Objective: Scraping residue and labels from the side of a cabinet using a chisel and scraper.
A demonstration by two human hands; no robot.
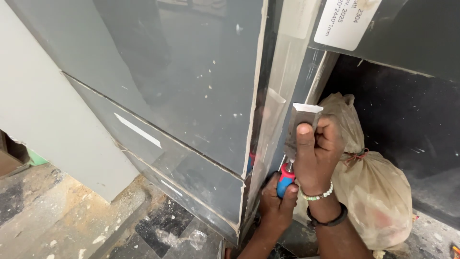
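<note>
The left hand (pixel 275 201) is low at the edge of the grey glossy panel (pixel 191 86), fingers closed around the red and blue handle (pixel 286 178), which is mostly hidden. The right hand (pixel 318 148) grips the chisel (pixel 299 129) at its flat steel blade, pressed against the panel edge. Behind it lies a tied beige plastic bag (pixel 373 192); its contents cannot be seen.

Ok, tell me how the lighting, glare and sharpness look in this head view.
Head view: even, soft light with no hard shadows; the glossy grey panel mirrors dim shapes and a pale streak of glare; the chisel blade catches a bright highlight at its tip; both hands, right hand and left hand, look sharp; the recess behind the tied plastic bag is dark; straight edges lean, wide-angle style.
</note>
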